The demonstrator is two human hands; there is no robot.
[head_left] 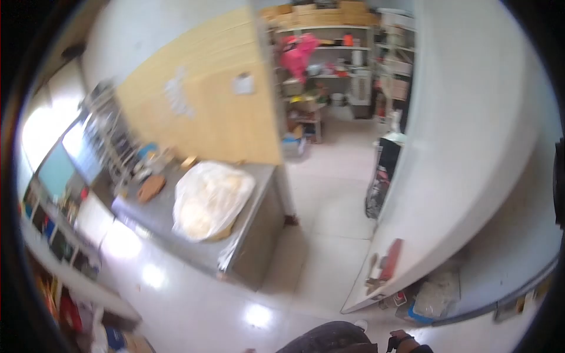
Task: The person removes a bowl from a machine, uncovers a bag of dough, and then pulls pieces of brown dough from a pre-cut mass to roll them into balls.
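Note:
My right hand [402, 341] shows at the bottom edge, small and blurred, with something dark around or against it. Its fingers are not clear enough to read. Of my left hand [250, 351] only a sliver of skin appears at the lower edge, and its fingers are hidden. Between them is the dark clothing [329, 339] on my body. Neither hand is touching the grey counter [253, 232] ahead, where a white translucent plastic bag [212, 200] with pale contents lies. A brown flat item [151, 188] sits further left on it.
A doorway beyond the counter leads to shelves [347, 28] with boxes and a pink cloth or bag [298, 54]. A white wall [465, 117] stands on the right, with a blue-edged bin [432, 300] at its foot. Metal racks [109, 135] and low shelving [65, 247] line the left.

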